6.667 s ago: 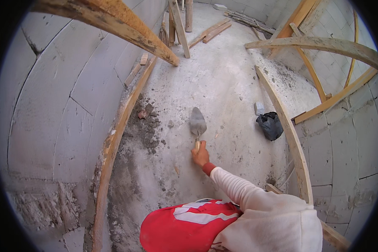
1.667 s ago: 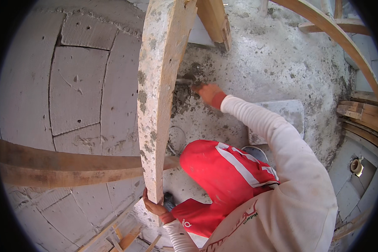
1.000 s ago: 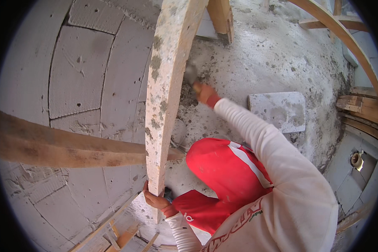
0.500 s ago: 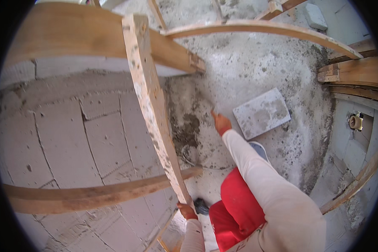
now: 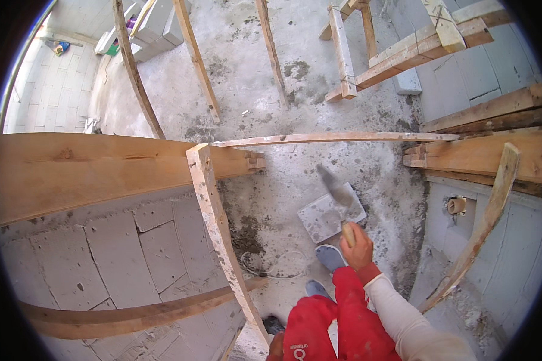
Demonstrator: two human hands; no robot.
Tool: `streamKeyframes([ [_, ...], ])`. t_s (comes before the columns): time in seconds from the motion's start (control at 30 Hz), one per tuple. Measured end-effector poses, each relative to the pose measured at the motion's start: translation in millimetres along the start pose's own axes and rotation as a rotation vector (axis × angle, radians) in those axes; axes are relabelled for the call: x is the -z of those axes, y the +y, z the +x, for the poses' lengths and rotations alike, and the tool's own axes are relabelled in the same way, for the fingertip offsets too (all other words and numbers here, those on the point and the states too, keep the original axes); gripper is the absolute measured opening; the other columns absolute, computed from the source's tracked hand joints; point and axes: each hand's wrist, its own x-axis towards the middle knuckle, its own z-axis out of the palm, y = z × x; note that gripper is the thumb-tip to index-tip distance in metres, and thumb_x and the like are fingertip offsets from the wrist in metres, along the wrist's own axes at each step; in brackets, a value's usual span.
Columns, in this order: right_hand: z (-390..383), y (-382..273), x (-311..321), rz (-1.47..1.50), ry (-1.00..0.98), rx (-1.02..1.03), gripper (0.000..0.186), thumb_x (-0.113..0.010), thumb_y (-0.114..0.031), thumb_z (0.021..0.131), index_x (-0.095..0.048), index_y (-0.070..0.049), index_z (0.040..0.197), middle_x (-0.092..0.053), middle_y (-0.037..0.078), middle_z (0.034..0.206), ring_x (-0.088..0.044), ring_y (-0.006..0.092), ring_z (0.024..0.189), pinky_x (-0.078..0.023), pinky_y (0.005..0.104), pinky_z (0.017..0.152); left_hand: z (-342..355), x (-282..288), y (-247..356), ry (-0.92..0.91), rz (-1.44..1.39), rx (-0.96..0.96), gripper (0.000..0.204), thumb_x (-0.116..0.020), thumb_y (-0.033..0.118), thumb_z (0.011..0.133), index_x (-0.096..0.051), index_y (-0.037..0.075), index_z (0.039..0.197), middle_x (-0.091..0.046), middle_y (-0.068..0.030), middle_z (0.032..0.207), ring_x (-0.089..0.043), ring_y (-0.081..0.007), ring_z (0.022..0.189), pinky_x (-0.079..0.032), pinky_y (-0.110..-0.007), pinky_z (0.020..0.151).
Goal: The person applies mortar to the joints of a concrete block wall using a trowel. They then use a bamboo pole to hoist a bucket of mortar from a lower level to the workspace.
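My right hand (image 5: 359,245) is closed round the pale wooden handle of a trowel (image 5: 337,188). Its grey blade is smeared by motion and points up and away, over a pale block (image 5: 319,218) lying on the floor. At the lower edge, my left hand (image 5: 276,347) shows only in part, against the near end of a mortar-spotted wooden batten (image 5: 218,219). It seems wrapped round that end, with most of its fingers hidden. The batten slants up to the far left, its far end beside a wide wooden plank (image 5: 102,165).
A thin crosspiece (image 5: 343,138) spans the gap ahead. Several upright battens (image 5: 196,63) stand beyond it. On the right are a slanting batten (image 5: 479,234) and a block wall with a pipe stub (image 5: 456,206). A curved-looking board (image 5: 138,313) crosses the left. A pale hose (image 5: 277,275) lies near my feet.
My view has tilted up, showing more of the far floor and frame. My right hand has drawn back closer to my body with the trowel. My left hand has slipped toward the lower edge.
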Motion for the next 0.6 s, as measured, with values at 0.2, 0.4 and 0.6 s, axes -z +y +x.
streamKeyframes([
  [0.2,106,-31,84,-0.035,0.373,-0.077,0.047,-0.066,-0.017,0.092,-0.047,-0.003,0.133,-0.063,0.029,0.117,-0.062,0.0501,0.100,-0.050,0.0528,0.086,-29,23,268,0.186,-0.381,0.011,0.050,-0.060,0.019,0.099,-0.049,-0.002,0.143,-0.066,-0.0145,0.121,-0.062,-0.0170,0.110,-0.050,-0.030,0.096],
  [0.4,142,10,121,-0.338,0.051,-0.128,0.047,-0.064,-0.015,0.093,-0.045,-0.002,0.133,-0.064,0.029,0.113,-0.062,0.0506,0.100,-0.049,0.0538,0.084,-16,58,446,0.266,-0.529,-0.192,0.056,-0.059,0.013,0.099,-0.038,0.002,0.149,-0.059,-0.0171,0.131,-0.064,-0.0193,0.109,-0.049,-0.029,0.097],
  [0.6,141,-44,191,-0.247,0.059,-0.169,0.038,-0.064,-0.010,0.090,-0.053,-0.002,0.125,-0.066,0.026,0.105,-0.065,0.0478,0.094,-0.051,0.0516,0.080,-38,91,589,0.144,-0.519,-0.340,0.053,-0.057,0.015,0.102,-0.037,0.006,0.150,-0.055,-0.0181,0.139,-0.063,-0.0241,0.117,-0.048,-0.033,0.101],
])
